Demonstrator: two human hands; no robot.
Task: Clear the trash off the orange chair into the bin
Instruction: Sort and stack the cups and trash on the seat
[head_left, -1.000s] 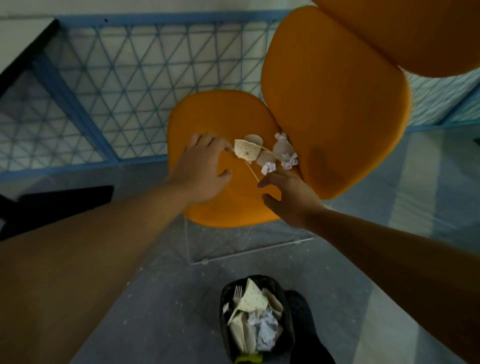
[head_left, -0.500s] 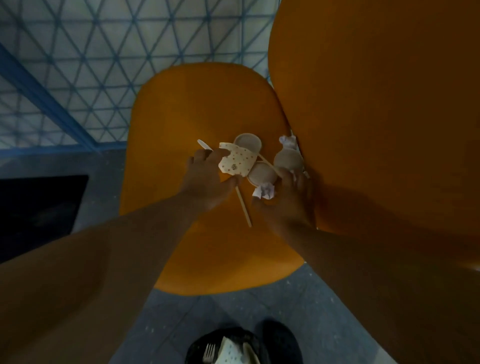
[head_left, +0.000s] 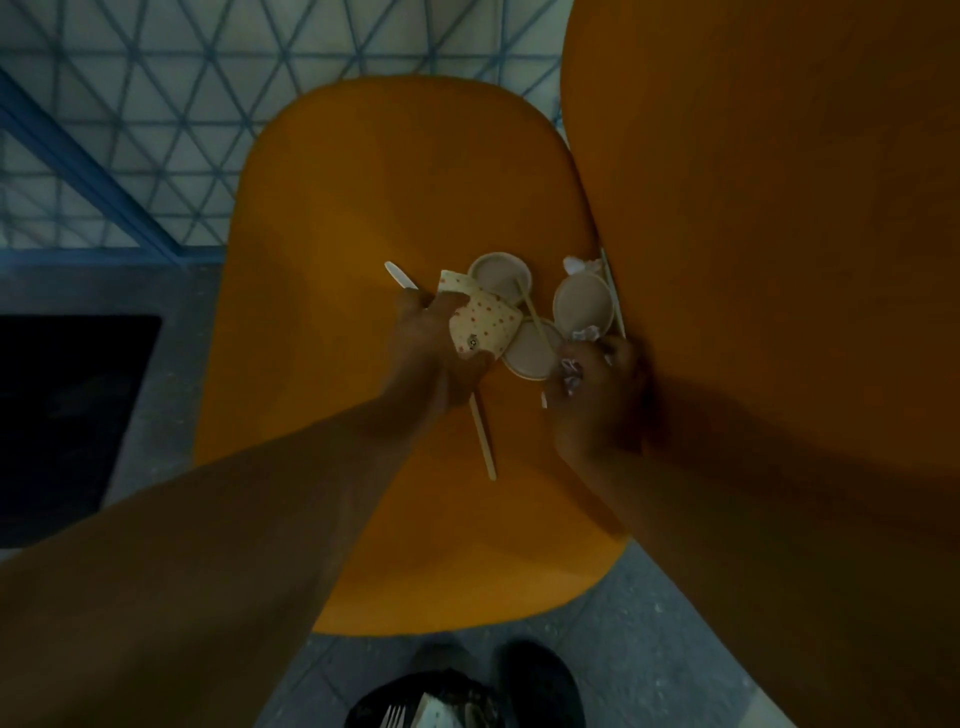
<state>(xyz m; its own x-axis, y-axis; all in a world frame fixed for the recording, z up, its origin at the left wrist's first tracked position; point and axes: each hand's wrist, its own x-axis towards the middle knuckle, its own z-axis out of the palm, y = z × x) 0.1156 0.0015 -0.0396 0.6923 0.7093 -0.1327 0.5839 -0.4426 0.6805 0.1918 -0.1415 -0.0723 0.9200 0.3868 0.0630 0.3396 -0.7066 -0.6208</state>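
While left hand (head_left: 434, 358) grips 1 dotted cup (head_left: 483, 325), 3 lids (head_left: 582, 305), 2 sticks (head_left: 483, 441)

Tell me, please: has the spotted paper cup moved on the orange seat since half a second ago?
Yes. The spotted paper cup was flat beside the nearest round lid; now the left hand grips it, tilted up off the seat, partly over that lid.

Both forearms are bare from the edge of the view down to the wrists — no sleeve or cuff shows on either. The left hand (head_left: 436, 353) and the right hand (head_left: 597, 395) are bare too — no glove, ring, watch or band is visible. At the bottom edge sits a dark rounded shoe (head_left: 540, 680).
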